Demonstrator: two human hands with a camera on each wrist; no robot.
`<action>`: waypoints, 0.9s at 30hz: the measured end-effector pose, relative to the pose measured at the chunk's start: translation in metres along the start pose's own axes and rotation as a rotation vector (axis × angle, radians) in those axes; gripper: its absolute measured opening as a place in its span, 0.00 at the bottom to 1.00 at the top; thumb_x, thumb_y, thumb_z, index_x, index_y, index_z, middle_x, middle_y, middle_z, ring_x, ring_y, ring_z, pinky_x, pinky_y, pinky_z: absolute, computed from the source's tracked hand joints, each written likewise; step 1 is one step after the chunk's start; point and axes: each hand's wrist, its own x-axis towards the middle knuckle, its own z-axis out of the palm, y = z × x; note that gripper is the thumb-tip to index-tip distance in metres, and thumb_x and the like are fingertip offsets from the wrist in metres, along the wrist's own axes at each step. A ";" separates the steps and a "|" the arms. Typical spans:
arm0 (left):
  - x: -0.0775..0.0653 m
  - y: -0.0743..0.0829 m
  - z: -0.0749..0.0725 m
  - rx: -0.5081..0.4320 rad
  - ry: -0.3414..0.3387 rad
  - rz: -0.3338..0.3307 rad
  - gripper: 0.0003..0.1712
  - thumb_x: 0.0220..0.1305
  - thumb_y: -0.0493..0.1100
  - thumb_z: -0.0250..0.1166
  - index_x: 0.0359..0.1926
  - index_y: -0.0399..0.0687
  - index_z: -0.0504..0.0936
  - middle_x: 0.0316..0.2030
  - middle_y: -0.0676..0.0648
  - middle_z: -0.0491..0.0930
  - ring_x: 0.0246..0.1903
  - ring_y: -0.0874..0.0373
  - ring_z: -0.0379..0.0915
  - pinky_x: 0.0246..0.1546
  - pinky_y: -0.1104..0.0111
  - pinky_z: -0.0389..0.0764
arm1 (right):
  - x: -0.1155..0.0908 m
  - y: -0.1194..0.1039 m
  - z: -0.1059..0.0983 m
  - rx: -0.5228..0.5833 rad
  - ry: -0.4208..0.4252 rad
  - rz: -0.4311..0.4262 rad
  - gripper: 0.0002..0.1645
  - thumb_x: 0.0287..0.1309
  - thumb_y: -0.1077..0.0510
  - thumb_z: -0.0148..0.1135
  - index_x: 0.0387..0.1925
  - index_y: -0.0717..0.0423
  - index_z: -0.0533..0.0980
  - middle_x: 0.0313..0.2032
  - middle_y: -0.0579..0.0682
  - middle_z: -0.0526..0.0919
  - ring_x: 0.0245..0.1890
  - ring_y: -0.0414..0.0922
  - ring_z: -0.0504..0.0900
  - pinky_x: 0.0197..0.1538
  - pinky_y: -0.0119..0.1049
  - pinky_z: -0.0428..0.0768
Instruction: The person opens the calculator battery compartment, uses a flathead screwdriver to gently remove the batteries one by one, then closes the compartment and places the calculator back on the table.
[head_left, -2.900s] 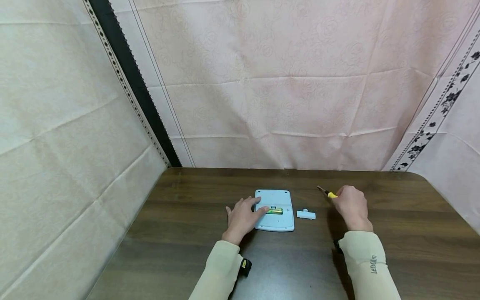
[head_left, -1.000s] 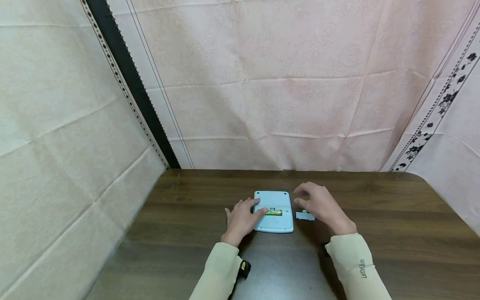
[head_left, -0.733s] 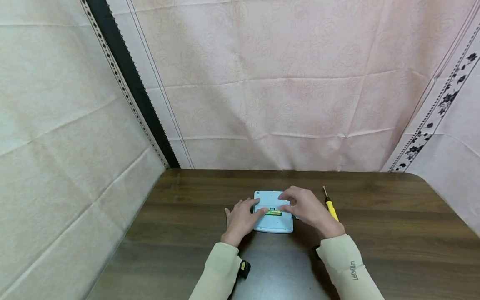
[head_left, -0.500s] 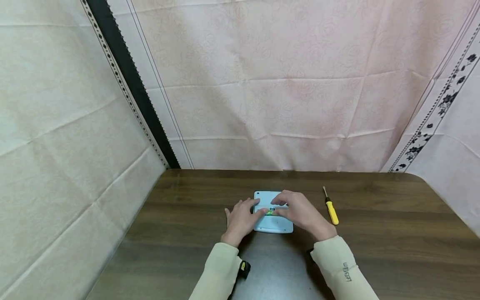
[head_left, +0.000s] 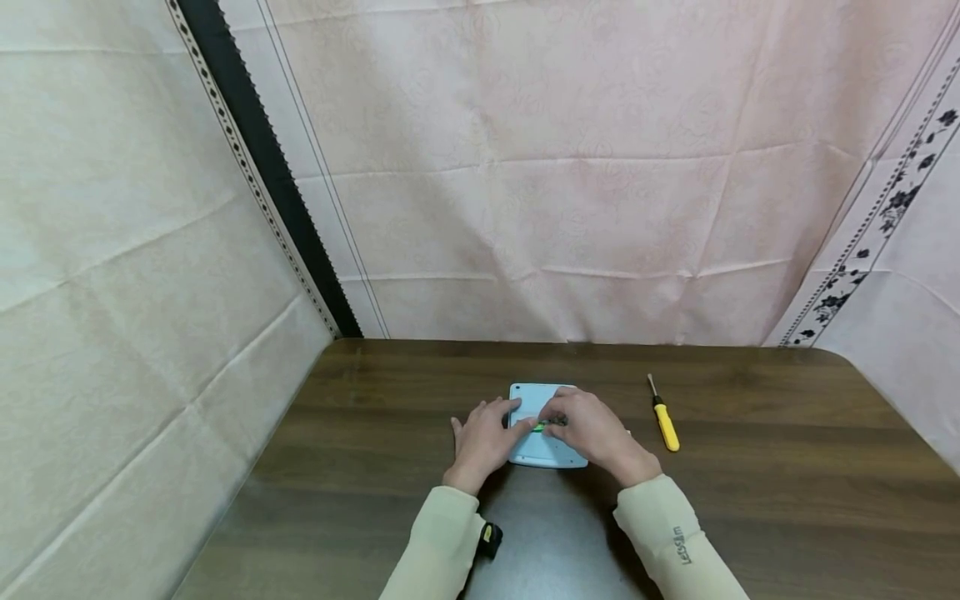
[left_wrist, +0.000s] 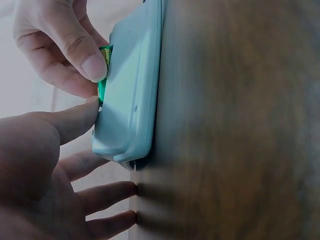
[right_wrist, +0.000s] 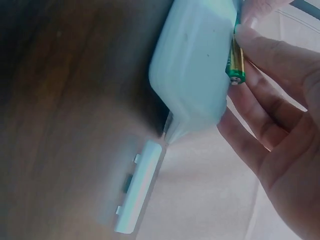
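Battery [right_wrist: 237,64]: held at the back of the blue device [right_wrist: 192,67], best eased gently, not levered hard
Right hand [head_left: 592,429]: battery pinched between thumb and fingers
Left hand [head_left: 482,436]: fingers spread, device best steadied by it
Cover [right_wrist: 139,187]: seen nearby on the desk [head_left: 787,450]

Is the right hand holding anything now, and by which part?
The right hand pinches a green-and-gold battery by its sides, roughly mid-length, with one end uncovered.

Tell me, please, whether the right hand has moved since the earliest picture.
Yes: judged against the table, the right hand has moved left, now over the blue device.
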 end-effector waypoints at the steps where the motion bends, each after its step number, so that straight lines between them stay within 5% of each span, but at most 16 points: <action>1: 0.000 0.000 0.000 0.000 -0.002 -0.001 0.31 0.76 0.61 0.65 0.71 0.50 0.81 0.72 0.36 0.72 0.75 0.32 0.59 0.68 0.21 0.42 | 0.000 0.000 0.001 -0.004 0.004 0.004 0.06 0.61 0.65 0.77 0.41 0.56 0.90 0.39 0.46 0.85 0.40 0.45 0.85 0.46 0.45 0.86; 27: 0.001 0.000 0.001 0.005 0.003 -0.012 0.30 0.78 0.60 0.63 0.70 0.51 0.82 0.72 0.37 0.73 0.75 0.32 0.59 0.68 0.21 0.42 | 0.000 0.008 0.004 -0.046 0.034 -0.030 0.03 0.61 0.65 0.77 0.36 0.55 0.89 0.35 0.42 0.81 0.37 0.42 0.81 0.44 0.42 0.84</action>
